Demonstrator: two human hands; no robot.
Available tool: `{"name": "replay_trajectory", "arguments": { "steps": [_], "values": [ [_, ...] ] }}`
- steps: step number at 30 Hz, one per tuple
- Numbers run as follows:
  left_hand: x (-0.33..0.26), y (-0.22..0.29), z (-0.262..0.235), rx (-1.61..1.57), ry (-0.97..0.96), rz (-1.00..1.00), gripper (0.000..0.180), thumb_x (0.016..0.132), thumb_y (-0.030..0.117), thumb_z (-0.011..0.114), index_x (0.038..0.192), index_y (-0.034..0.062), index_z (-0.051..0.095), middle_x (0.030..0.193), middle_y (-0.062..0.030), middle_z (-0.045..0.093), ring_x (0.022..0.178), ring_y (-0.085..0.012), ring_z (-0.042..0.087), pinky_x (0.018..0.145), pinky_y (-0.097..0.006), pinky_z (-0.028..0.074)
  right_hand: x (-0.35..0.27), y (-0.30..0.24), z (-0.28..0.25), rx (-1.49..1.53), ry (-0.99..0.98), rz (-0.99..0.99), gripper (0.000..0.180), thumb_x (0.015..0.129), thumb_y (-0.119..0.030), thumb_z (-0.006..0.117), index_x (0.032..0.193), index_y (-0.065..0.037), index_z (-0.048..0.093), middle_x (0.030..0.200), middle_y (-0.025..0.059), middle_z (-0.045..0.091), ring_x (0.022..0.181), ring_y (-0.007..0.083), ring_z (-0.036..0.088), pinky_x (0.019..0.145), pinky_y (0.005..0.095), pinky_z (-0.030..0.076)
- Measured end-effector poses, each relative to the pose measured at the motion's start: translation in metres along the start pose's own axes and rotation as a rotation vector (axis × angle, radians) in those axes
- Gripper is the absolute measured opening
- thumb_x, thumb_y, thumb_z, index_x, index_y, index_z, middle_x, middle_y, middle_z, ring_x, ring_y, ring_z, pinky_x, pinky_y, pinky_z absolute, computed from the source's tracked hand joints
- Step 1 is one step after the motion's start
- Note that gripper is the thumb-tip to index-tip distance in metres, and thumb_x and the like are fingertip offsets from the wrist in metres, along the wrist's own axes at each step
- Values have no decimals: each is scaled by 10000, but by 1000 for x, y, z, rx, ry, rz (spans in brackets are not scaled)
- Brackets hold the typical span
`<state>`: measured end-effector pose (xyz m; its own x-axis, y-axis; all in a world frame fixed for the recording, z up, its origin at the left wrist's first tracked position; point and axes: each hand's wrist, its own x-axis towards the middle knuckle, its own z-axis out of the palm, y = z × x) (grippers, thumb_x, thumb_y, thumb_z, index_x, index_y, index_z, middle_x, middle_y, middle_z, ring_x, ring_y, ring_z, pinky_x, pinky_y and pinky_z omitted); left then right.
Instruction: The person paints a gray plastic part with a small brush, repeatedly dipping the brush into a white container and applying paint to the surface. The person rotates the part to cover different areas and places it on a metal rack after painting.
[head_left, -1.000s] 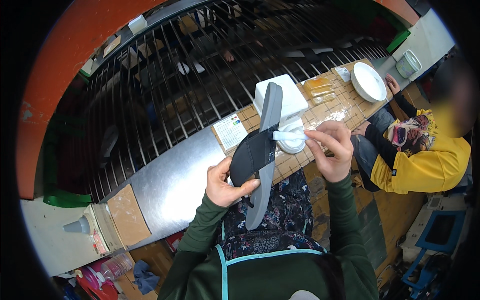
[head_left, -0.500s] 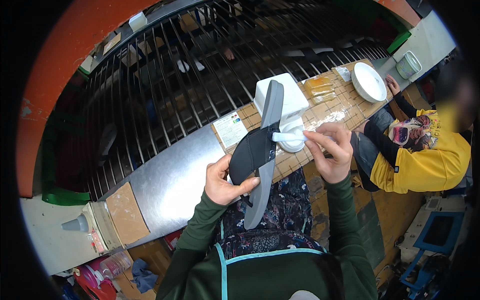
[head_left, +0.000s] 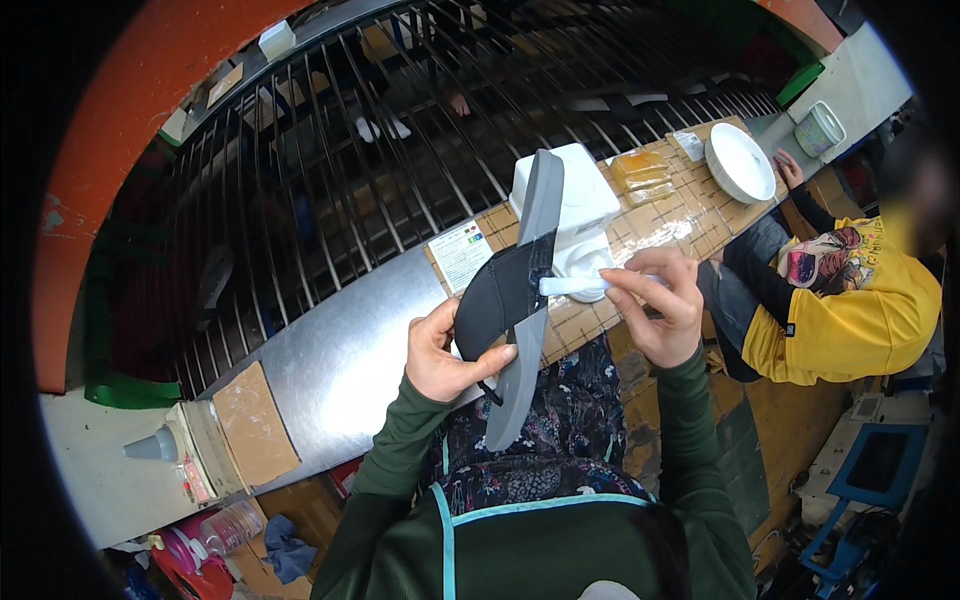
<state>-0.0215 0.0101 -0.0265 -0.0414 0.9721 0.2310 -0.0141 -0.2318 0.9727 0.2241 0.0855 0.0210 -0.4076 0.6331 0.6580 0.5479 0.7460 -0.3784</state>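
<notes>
My left hand (head_left: 447,352) grips a grey sandal (head_left: 527,300) by its wide black strap, holding the sole on edge and nearly upright above the bench. My right hand (head_left: 660,305) pinches a white brush handle (head_left: 580,286) whose tip touches the sandal where the strap meets the sole. Just behind the sandal stands a white square tub (head_left: 575,200), with a round white container partly hidden below it.
A steel-topped bench (head_left: 340,350) runs below a dark metal grille (head_left: 330,180). A printed card (head_left: 462,252), a plastic-wrapped yellow item (head_left: 642,172) and a white bowl (head_left: 740,162) lie on it. A person in a yellow top (head_left: 850,300) sits at the right.
The brush in my right hand has shifted slightly along the sandal's edge. The sandal stays held in about the same place.
</notes>
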Motion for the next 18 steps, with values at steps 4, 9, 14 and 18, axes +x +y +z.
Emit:
{"name": "replay_trajectory", "arguments": {
  "steps": [4, 9, 14, 18],
  "values": [
    [2, 2, -2, 5, 14, 9, 398, 696, 162, 818, 993, -20, 626, 796, -46, 681, 710, -108, 642, 673, -237, 509, 0, -2, 1, 12, -7, -5, 274, 678, -75, 766, 944, -132, 731, 881, 14, 603, 705, 126, 528, 716, 304, 292],
    [3, 3, -3, -3, 36, 4, 377, 699, 165, 817, 973, -8, 625, 790, -40, 681, 698, -103, 642, 663, -235, 506, -1, -5, 0, 23, -44, 5, 284, 667, -5, 755, 930, -109, 735, 884, 33, 603, 803, 175, 517, 695, 286, 388],
    [4, 3, -3, -23, 44, 11, 388, 700, 161, 815, 992, -8, 623, 804, -42, 680, 708, -97, 638, 672, -231, 504, -1, -4, 2, 37, -36, -5, 272, 689, -87, 764, 953, -146, 732, 883, 2, 600, 686, 121, 503, 701, 293, 291],
    [5, 2, -5, -21, 40, 18, 389, 699, 143, 810, 1003, -11, 621, 818, -41, 679, 722, -94, 635, 683, -230, 503, -1, -3, 4, 60, -35, -8, 269, 691, -89, 763, 952, -147, 732, 874, -2, 600, 683, 121, 496, 696, 291, 294]
  ]
}}
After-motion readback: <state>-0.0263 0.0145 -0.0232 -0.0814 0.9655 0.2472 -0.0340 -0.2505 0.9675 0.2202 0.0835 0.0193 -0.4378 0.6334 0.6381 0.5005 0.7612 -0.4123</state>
